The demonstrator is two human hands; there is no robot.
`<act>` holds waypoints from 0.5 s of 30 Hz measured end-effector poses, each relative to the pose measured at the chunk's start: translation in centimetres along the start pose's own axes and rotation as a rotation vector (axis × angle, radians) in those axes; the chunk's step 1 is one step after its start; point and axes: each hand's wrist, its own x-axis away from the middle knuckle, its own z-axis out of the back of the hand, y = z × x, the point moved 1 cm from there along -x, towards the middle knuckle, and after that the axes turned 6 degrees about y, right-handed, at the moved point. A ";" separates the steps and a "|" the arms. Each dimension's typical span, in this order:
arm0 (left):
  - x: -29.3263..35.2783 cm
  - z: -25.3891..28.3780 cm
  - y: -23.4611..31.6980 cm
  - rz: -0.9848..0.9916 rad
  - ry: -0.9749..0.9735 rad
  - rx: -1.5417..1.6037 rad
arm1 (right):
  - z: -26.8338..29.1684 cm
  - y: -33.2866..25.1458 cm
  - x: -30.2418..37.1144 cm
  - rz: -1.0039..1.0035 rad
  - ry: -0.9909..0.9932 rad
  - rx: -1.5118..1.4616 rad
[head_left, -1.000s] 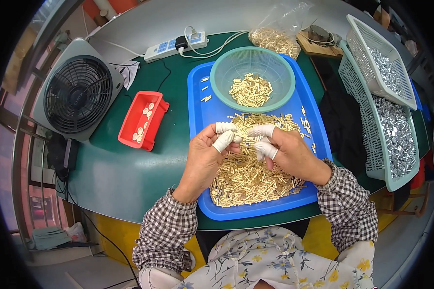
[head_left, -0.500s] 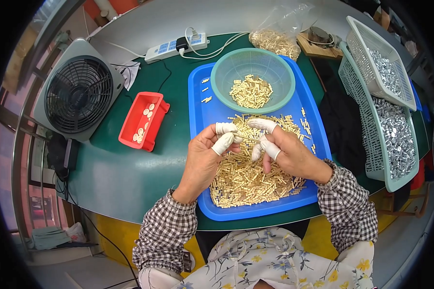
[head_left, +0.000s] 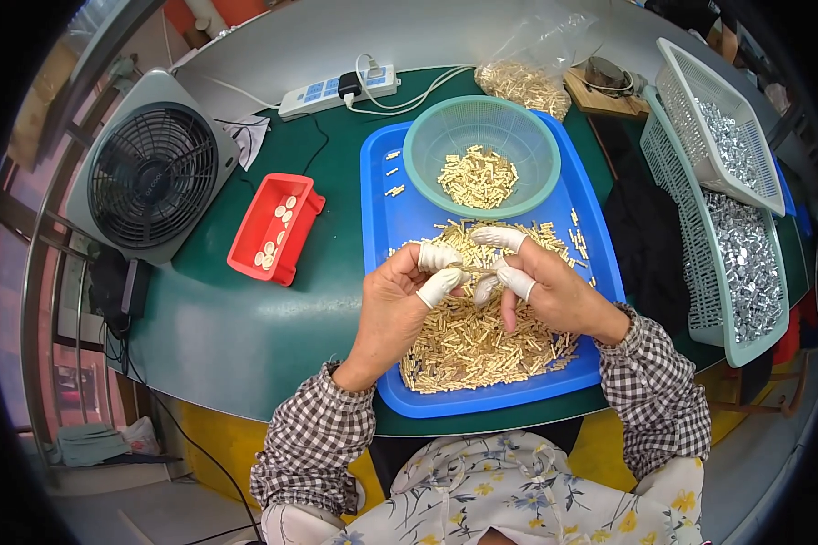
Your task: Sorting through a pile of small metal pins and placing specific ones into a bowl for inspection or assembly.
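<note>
Well, L hand (head_left: pixel 398 295) & R hand (head_left: pixel 554 286) pinch gold pc (head_left: pixel 475 270); colander (head_left: pixel 536 154) behind, bin (head_left: pixel 264 213) left.

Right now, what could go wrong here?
The slim gold piece held by the left hand, other end at the right hand, could slip and get lost in the loose gold heap below.
The green colander sits just beyond the hands; a knock might spill its gold pieces.
The white basket, stacked on the green basket, might slide.
</note>
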 end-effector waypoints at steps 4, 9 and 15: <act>0.5 -0.5 -0.1 -0.051 -0.010 -0.078 | 0.3 0.7 0.0 -0.030 -0.016 -0.087; 0.8 -0.6 -0.5 -0.123 -0.028 -0.283 | 0.3 1.2 -0.2 -0.133 -0.076 -0.187; 0.9 -0.9 -0.8 -0.216 -0.077 -0.450 | 0.5 1.4 -0.2 -0.194 -0.123 -0.279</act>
